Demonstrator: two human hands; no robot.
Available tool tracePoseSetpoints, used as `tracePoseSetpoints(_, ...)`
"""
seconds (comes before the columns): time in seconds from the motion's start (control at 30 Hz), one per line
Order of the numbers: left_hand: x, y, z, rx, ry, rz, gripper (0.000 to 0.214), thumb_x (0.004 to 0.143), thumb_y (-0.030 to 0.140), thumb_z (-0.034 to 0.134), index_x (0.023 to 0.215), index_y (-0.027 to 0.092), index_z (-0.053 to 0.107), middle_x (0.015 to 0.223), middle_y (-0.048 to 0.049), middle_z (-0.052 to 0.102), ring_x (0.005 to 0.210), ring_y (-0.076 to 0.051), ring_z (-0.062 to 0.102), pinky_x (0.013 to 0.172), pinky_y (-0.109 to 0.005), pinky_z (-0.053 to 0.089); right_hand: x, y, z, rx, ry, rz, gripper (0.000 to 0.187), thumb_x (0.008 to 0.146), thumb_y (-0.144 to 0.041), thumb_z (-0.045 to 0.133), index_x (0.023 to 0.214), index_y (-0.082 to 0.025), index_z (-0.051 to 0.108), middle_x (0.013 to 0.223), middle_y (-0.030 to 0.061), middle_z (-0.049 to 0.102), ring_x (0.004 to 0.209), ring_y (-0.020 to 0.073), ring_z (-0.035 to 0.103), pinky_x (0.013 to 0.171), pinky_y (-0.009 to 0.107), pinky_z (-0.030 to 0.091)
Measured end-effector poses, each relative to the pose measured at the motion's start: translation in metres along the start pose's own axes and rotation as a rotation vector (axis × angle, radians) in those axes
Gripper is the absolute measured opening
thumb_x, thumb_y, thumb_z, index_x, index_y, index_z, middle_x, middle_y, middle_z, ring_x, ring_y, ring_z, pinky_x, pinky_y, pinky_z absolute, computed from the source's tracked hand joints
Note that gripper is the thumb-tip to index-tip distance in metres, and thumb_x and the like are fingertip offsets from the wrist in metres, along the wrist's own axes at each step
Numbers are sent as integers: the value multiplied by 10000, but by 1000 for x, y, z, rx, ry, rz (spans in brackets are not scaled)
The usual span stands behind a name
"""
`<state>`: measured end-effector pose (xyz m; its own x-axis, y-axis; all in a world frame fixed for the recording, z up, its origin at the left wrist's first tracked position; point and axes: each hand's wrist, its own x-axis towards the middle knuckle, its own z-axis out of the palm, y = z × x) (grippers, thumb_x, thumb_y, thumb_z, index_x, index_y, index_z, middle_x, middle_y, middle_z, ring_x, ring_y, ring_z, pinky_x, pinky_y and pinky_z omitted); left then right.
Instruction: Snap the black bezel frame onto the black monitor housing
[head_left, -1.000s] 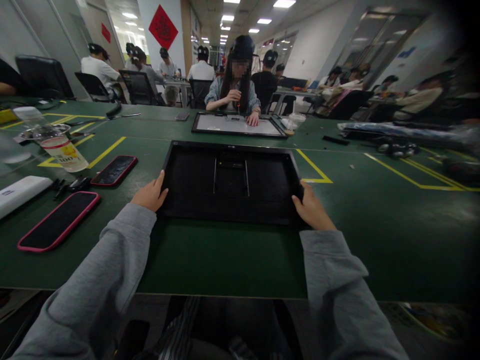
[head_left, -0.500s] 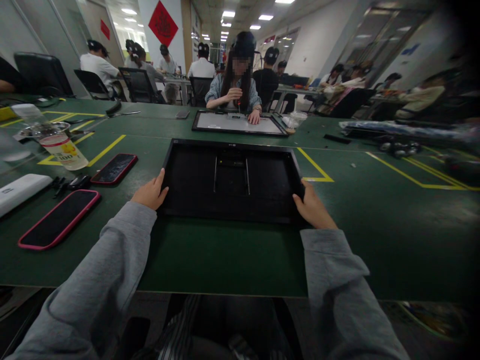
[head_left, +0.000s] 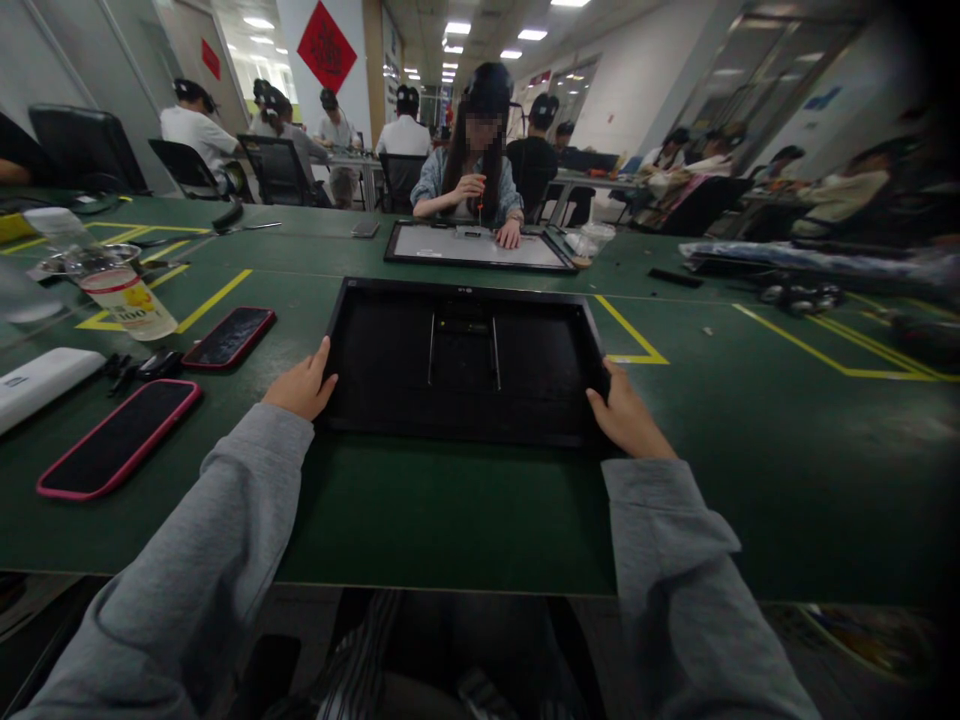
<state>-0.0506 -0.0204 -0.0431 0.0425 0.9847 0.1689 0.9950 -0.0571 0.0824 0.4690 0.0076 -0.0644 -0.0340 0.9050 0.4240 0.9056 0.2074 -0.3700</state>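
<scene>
A black monitor back panel [head_left: 465, 360] lies flat on the green table [head_left: 450, 510] in front of me. My left hand [head_left: 301, 385] grips its near left corner, thumb on top of the rim. My right hand [head_left: 626, 420] holds the near right corner, fingers curled round the edge. Both arms wear grey sleeves. The panel has a raised square mount in its middle.
Two phones in pink cases [head_left: 116, 438] [head_left: 229, 338] lie to the left, with a white box [head_left: 41, 380] and a plastic bottle [head_left: 112, 285]. Across the table a person [head_left: 472, 160] works on a white panel [head_left: 476, 247]. Yellow tape lines mark the table.
</scene>
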Motion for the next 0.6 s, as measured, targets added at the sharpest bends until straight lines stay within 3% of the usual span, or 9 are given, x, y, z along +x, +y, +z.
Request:
tracePoseSetpoints(0.37, 0, -2, 2, -15, 11, 12, 697, 949, 392, 318, 1539, 105, 81, 1337, -201, 547, 1199, -271, 567, 949, -408, 473, -1, -2, -1, -24, -9, -1, 648, 905, -371, 403, 1442, -23, 301, 1461, 279, 413, 1362, 359, 414, 1111, 531, 363)
tracePoseSetpoints(0.6, 0, 1, -1, 1, -11, -4, 694, 954, 390, 314, 1541, 105, 78, 1357, -201, 535, 1200, -270, 569, 952, -406, 475, 0, 0, -2, -32, -1, 4, 616, 906, -331, 407, 1468, -107, 289, 1448, 207, 457, 1338, 329, 454, 1086, 523, 397)
